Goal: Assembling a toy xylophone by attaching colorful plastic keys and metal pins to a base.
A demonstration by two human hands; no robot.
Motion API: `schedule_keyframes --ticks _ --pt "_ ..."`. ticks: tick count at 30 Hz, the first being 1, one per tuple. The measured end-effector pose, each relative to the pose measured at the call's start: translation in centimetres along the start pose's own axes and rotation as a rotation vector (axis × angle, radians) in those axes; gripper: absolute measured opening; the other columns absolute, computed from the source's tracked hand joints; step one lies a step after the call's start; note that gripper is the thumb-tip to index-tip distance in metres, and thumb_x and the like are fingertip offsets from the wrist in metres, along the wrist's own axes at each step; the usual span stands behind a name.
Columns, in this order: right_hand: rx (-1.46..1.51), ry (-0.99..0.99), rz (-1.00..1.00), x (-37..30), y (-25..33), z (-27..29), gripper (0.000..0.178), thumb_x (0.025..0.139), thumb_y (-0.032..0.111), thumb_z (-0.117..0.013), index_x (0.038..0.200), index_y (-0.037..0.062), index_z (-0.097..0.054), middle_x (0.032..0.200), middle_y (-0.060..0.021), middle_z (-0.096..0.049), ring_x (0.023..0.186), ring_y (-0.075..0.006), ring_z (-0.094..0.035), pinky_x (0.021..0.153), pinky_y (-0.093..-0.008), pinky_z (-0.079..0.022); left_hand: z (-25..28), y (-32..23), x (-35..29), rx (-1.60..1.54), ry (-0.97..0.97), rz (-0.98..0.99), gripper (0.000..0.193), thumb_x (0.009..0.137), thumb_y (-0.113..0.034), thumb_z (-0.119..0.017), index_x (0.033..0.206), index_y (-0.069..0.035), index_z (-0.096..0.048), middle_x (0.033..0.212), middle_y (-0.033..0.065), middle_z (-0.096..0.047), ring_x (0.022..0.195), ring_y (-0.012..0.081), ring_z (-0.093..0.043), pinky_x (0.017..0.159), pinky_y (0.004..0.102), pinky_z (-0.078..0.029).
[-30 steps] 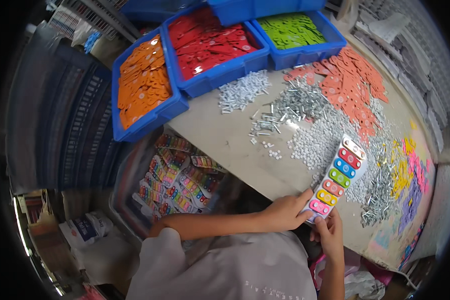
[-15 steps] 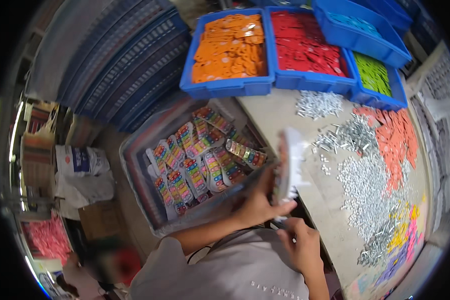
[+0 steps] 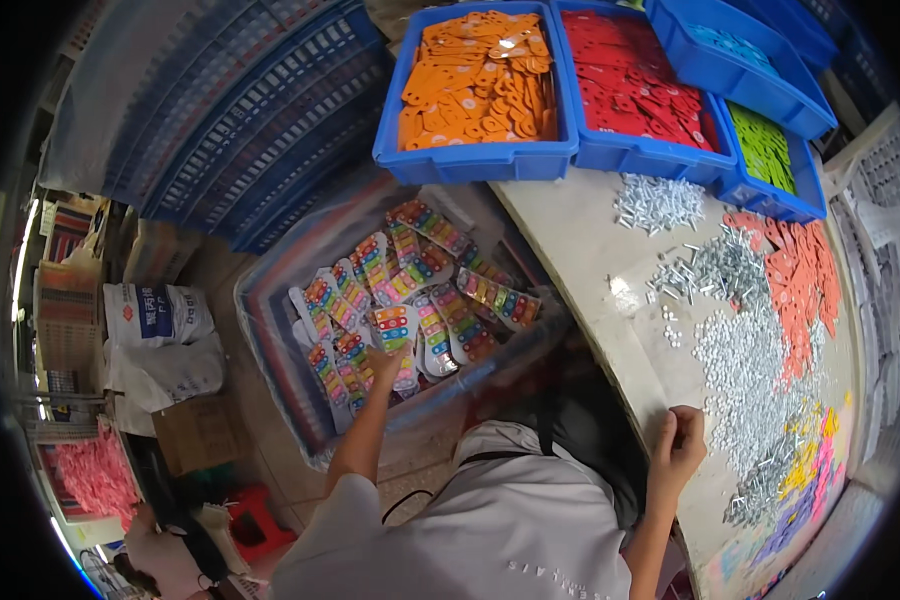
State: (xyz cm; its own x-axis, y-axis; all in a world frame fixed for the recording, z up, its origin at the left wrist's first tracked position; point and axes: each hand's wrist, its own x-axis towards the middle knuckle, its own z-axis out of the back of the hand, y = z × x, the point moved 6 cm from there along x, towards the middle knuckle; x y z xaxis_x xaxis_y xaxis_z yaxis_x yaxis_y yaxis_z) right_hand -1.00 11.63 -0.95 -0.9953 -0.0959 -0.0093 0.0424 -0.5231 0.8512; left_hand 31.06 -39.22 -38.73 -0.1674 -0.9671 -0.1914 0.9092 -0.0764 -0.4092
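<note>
My left hand (image 3: 386,368) reaches down into a plastic-lined bin (image 3: 255,330). Its fingers are closed on the near end of a small toy xylophone (image 3: 394,322), a white strip with a row of coloured bars. Several alike strips (image 3: 460,320) lie heaped around it. My right hand (image 3: 682,446) hovers at the table's near edge, fingers curled in; whether anything is inside them is hidden. Closest to it on the table lies a spread of small shiny silver pieces (image 3: 740,380).
Blue trays hold orange (image 3: 475,80), red (image 3: 635,80) and green flat pieces (image 3: 763,145). Metal pins (image 3: 710,270) and coral pieces (image 3: 800,280) cover part of the table (image 3: 610,310). Blue crates (image 3: 260,110) stand behind the bin; a red stool (image 3: 258,520) is lower left.
My left hand has carried the toy xylophone from beside the table edge left and down into the bin. My right hand has moved right, to the table's edge.
</note>
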Motion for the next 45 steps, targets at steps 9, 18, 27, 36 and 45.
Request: schedule_keyframes --ticks 9,18,27,36,45 --pt "-0.158 -0.104 0.111 -1.1 -0.7 0.3 0.009 0.098 0.006 -0.059 0.093 -0.0008 -0.060 0.071 -0.0034 -0.056 0.059 -0.0077 -0.048 0.054 -0.0235 -0.038 4.7 -11.4 6.3 -0.307 0.056 -0.156 0.097 0.071 -0.051 -0.084 0.133 0.015 -0.047 0.138 0.0338 -0.048 0.130 0.0454 -0.046 0.109 0.0487 -0.039" --pt "-0.319 -0.096 0.255 -1.0 -0.1 -0.9 0.004 0.094 0.001 -0.063 0.091 -0.0013 -0.060 0.075 -0.0092 -0.059 0.061 -0.0171 -0.053 0.058 -0.0290 -0.044 -3.9 -8.4 -0.6 0.509 0.100 0.152 0.125 0.058 -0.050 -0.091 0.148 0.004 -0.023 0.148 0.0225 -0.040 0.132 0.0345 -0.047 0.105 0.0434 -0.046" --pt "-0.524 -0.137 0.333 -1.1 -0.2 -1.4 0.008 0.093 0.003 -0.067 0.089 -0.0003 -0.061 0.074 -0.0096 -0.058 0.060 -0.0192 -0.054 0.056 -0.0319 -0.044 1.1 -1.8 1.0 0.014 0.616 -0.238 0.119 0.051 -0.028 -0.090 0.148 0.003 -0.029 0.145 0.0273 -0.043 0.136 0.0417 -0.042 0.111 0.0435 -0.039" --pt "-0.489 -0.120 0.323 -1.0 0.3 -1.9 0.009 0.096 0.006 -0.065 0.090 -0.0001 -0.061 0.072 -0.0078 -0.057 0.059 -0.0176 -0.051 0.054 -0.0312 -0.041 2.1 4.7 -3.8 0.241 1.131 -0.250 0.105 0.058 -0.014 -0.083 0.152 -0.008 -0.036 0.140 0.0188 -0.051 0.128 0.0304 -0.052 0.102 0.0376 -0.047" --pt "-0.526 -0.156 0.374 -1.4 0.5 -1.7 0.008 0.095 0.004 -0.064 0.089 -0.0003 -0.061 0.072 -0.0075 -0.056 0.058 -0.0167 -0.050 0.053 -0.0302 -0.039 -2.1 7.9 -4.9 0.165 0.501 -0.451 0.069 0.078 -0.022 -0.072 0.143 -0.010 -0.052 0.107 0.0178 -0.069 0.082 0.0259 -0.064 0.074 0.0373 -0.052"
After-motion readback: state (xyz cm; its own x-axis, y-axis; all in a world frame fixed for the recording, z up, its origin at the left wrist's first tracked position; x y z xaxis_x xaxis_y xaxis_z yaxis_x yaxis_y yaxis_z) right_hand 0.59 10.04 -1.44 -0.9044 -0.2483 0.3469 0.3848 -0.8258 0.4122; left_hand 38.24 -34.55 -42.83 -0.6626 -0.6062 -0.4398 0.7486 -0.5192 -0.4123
